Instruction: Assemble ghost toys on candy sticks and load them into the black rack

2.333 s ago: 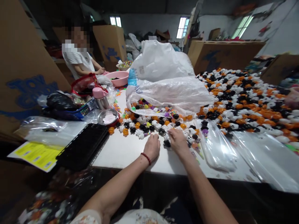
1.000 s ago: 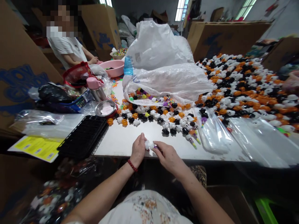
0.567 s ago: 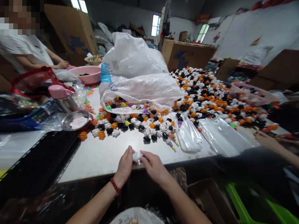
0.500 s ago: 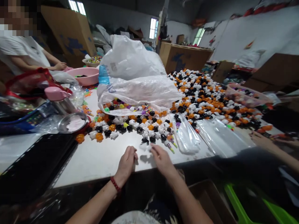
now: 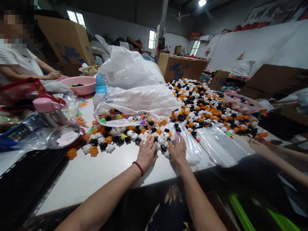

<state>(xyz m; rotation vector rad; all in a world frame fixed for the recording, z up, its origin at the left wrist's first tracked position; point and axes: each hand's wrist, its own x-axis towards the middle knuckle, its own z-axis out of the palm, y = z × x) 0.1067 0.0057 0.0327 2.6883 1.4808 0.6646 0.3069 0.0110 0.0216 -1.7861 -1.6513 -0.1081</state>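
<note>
Small orange, black and white figures (image 5: 117,139) lie in a loose row along the white table (image 5: 96,173). My left hand (image 5: 147,153), with a red bead bracelet at the wrist, rests palm down with spread fingers on the near edge of the row. Beside it, my right hand (image 5: 177,150) reaches over figures next to a stack of clear plastic bags (image 5: 192,150), its fingers apart. What lies under both palms is hidden. Behind the row, a large white plastic bag (image 5: 134,96) lies with its mouth toward me, colourful pieces inside.
A big heap of figures (image 5: 199,102) rises at the back right, near a pink basket (image 5: 243,104). On the left are a black tray (image 5: 31,176), a metal bowl (image 5: 64,136) and a pink-lidded flask (image 5: 50,112). Another person's hand (image 5: 261,147) is at the right.
Both hands have moved forward from the table's near part onto the figures, and their fingers have spread. The small white piece between them is no longer visible. The view has shifted slightly.
</note>
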